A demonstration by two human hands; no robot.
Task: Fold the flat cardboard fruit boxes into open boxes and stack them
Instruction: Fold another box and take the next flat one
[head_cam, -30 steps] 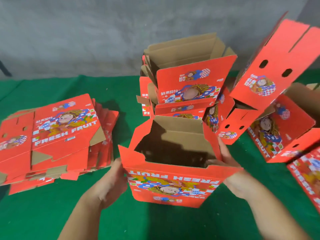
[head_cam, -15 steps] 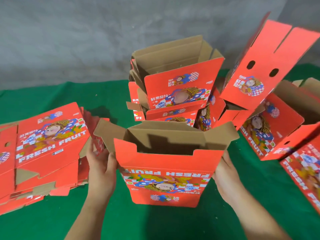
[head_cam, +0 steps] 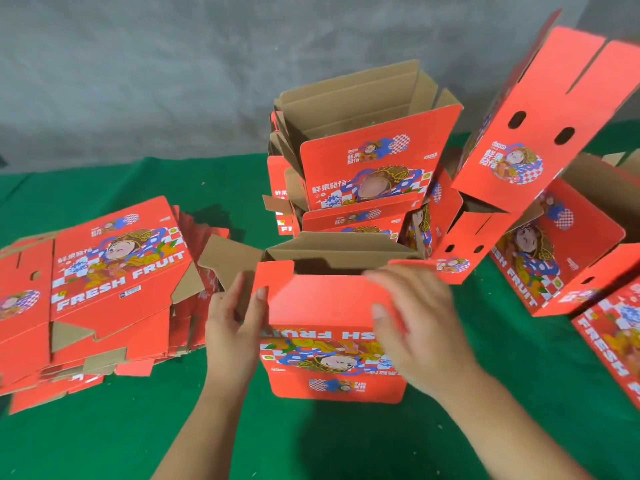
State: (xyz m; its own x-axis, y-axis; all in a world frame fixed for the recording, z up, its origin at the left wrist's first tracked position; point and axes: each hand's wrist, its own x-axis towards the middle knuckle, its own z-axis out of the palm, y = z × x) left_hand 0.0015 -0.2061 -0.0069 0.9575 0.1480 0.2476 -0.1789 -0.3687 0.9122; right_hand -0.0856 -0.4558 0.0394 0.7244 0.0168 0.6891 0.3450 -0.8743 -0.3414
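**Q:** Head camera view, looking down: where is the box being folded, and what are the hands doing?

**A:** A red fruit box stands upright on the green cloth, near and centre, its open top facing up. The left hand grips the box's left edge, thumb on the near red panel. The right hand lies on the near panel's upper right, fingers reaching over the rim; it is blurred, so I cannot tell whether it grips.

**Q:** Which way does the stack lie?

**A:** Straight beyond the box, on the far side, stands the stack of open boxes, its opening upward. Both hands are about equally near. A pile of flat boxes lies to the left.
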